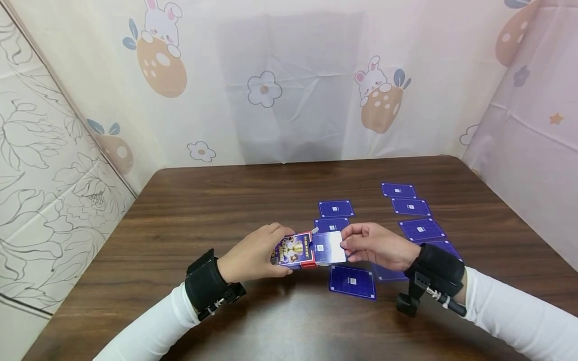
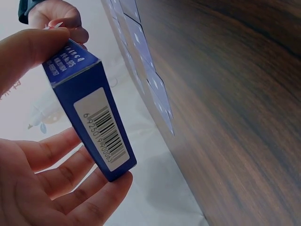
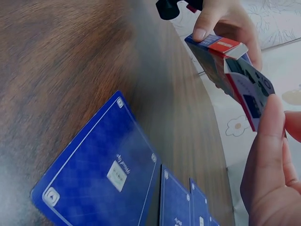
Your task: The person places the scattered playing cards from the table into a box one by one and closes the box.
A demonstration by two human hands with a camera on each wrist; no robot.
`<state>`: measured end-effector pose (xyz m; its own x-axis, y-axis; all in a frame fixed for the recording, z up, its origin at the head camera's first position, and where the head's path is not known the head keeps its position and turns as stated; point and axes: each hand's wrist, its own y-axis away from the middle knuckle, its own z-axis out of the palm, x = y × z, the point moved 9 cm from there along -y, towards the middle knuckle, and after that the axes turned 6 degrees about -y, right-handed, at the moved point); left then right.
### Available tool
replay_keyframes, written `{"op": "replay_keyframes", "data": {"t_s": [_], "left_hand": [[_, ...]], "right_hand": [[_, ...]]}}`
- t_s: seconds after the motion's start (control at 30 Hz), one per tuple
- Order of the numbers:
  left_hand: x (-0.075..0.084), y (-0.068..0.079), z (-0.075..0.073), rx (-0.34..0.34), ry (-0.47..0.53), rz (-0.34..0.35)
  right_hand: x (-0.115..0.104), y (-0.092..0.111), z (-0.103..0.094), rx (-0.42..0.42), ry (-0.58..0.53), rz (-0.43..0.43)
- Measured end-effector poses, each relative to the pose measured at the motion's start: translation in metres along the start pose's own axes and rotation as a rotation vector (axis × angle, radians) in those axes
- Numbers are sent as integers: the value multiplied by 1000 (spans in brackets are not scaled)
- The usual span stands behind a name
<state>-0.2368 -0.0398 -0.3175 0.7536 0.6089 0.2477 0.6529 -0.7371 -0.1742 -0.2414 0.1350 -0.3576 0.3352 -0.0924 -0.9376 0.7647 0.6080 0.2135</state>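
Gripping one box [image 1: 291,249], pinching a jutting card [image 1: 324,247], two hands [image 1: 259,253] [image 1: 378,246], eight loose cards [image 1: 352,282] visible

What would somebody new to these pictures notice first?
Probably the colourful card box in the left hand near the middle of the head view, with a blue-backed card sticking out and pinched by the right hand. Next, blue cards spread over the right side of the wood-grain table. Behind, rabbit prints stand out on the pale backdrop.
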Motion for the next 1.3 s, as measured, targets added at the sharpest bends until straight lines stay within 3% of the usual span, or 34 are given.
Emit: {"op": "replay_keyframes", "data": {"t_s": [0.33, 0.5, 0.93, 1.3], "left_hand": [[-2, 0, 3, -1, -14, 9], [-1, -1, 5, -8, -23, 15], [3, -4, 6, -17, -34, 8], [8, -6, 7, -14, -45, 23]], "right_hand": [[-7, -8, 3, 156, 139, -10], [-8, -8, 6, 190, 182, -4], [-11, -13, 16, 177, 288, -29], [-6, -13, 23, 113, 249, 5]]}}
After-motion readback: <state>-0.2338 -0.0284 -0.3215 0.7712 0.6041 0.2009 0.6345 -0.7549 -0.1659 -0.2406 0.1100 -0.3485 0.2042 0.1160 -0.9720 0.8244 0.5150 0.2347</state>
